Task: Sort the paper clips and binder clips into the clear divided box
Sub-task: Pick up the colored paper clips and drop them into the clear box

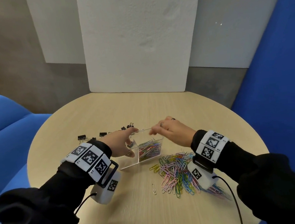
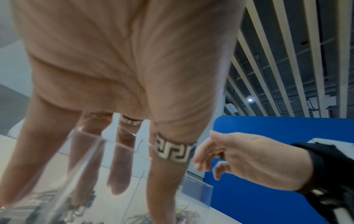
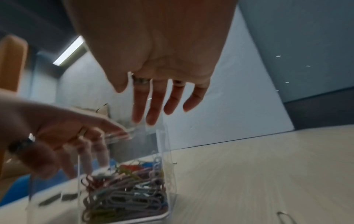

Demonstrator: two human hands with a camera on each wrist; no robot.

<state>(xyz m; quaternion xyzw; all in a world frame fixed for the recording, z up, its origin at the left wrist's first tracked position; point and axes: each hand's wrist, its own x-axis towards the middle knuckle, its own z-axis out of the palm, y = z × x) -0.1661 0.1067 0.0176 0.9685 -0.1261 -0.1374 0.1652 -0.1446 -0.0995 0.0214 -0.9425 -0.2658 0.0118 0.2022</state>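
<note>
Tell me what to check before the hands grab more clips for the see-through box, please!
1. Clear plastic divided box upright on the round wooden table: ok.
2. Right compartment holds only colourful paper clips: ok.
3. Left compartment holds black binder clips: ok, at least one shows; number cannot tell.
4. Left hand free to pick up: ok, fingers straight over the box, holding nothing.
5. Right hand empty: ok, fingers spread in the right wrist view.
6. Sorting finished: not ok, a loose paper clip pile and scattered black binder clips remain on the table.
</note>
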